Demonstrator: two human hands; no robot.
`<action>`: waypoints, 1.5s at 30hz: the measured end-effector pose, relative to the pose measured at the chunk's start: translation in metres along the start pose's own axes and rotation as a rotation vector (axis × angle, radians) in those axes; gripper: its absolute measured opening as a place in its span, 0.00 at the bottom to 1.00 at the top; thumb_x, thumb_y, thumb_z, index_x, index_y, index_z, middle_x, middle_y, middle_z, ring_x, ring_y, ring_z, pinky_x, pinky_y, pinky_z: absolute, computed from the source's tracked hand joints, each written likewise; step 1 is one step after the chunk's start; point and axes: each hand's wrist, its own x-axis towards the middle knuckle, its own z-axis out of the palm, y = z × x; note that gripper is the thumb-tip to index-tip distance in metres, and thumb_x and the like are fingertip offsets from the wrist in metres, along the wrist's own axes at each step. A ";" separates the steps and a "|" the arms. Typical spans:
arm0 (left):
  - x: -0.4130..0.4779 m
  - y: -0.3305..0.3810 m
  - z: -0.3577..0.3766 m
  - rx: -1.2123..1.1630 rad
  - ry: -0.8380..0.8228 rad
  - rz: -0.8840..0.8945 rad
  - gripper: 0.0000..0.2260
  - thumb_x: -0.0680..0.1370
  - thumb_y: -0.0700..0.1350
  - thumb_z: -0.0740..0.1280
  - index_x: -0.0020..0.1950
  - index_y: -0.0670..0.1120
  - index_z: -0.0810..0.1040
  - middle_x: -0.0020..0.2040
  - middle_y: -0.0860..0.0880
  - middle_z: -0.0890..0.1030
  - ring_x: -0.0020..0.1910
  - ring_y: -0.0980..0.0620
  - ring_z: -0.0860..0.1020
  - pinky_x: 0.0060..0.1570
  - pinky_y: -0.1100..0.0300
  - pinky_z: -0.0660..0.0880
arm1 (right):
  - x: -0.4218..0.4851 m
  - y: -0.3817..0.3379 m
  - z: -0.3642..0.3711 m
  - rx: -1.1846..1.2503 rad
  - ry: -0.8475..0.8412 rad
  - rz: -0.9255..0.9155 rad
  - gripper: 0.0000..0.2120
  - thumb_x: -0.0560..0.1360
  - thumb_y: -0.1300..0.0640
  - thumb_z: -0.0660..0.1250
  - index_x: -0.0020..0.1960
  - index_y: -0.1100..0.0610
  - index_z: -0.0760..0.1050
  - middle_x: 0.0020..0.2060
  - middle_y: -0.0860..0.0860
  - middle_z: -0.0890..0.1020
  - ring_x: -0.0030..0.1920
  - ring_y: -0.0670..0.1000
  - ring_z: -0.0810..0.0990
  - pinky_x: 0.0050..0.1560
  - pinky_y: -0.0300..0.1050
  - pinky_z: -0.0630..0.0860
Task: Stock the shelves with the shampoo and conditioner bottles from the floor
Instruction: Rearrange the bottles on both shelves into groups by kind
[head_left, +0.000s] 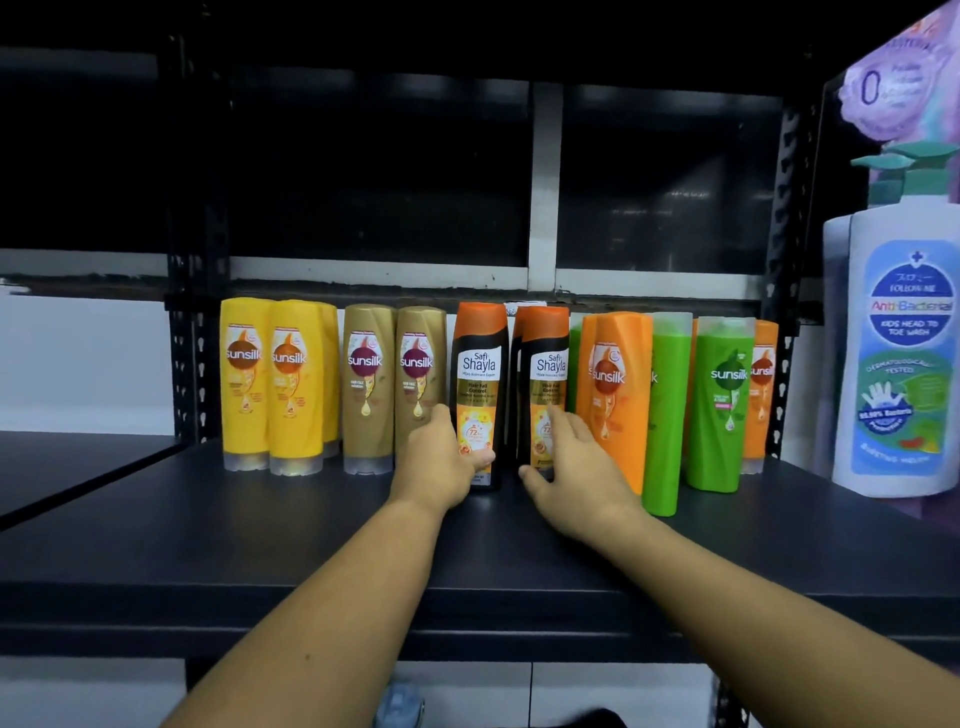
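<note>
Two black-and-orange Safi Shayla bottles stand upright in the middle of the dark shelf (311, 530). My left hand (441, 462) grips the lower part of the left Shayla bottle (479, 374), thumb on its front. My right hand (571, 467) holds the base of the right Shayla bottle (548, 364), fingers on its right side and thumb at its front. To the left stand yellow Sunsilk bottles (293, 384) and gold Sunsilk bottles (369, 384). To the right stand orange Sunsilk bottles (615, 384) and green Sunsilk bottles (719, 400).
A large white pump bottle of anti-bacterial wash (904, 353) stands at the far right, with a purple pack (904, 78) above it. Black perforated uprights (195, 338) frame the shelf bay. The front half of the shelf holds nothing but my arms.
</note>
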 end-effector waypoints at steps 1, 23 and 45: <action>0.000 0.000 0.001 0.009 0.004 -0.005 0.20 0.75 0.51 0.76 0.59 0.46 0.70 0.57 0.45 0.81 0.54 0.46 0.79 0.52 0.51 0.77 | 0.005 -0.004 0.003 0.025 0.039 0.043 0.36 0.79 0.52 0.67 0.80 0.57 0.51 0.75 0.55 0.63 0.70 0.59 0.71 0.67 0.52 0.72; 0.017 0.013 0.012 0.184 -0.018 -0.065 0.22 0.79 0.48 0.72 0.64 0.45 0.63 0.61 0.42 0.78 0.59 0.40 0.78 0.52 0.49 0.75 | 0.043 -0.005 0.031 0.623 0.102 0.390 0.33 0.78 0.67 0.60 0.78 0.56 0.49 0.59 0.56 0.74 0.56 0.56 0.75 0.61 0.49 0.72; 0.025 0.011 0.024 0.262 -0.046 -0.103 0.26 0.79 0.44 0.70 0.70 0.45 0.59 0.60 0.42 0.78 0.58 0.41 0.78 0.46 0.51 0.71 | 0.052 0.001 0.045 0.240 0.193 0.375 0.27 0.76 0.59 0.72 0.68 0.59 0.61 0.66 0.60 0.72 0.65 0.62 0.75 0.63 0.55 0.73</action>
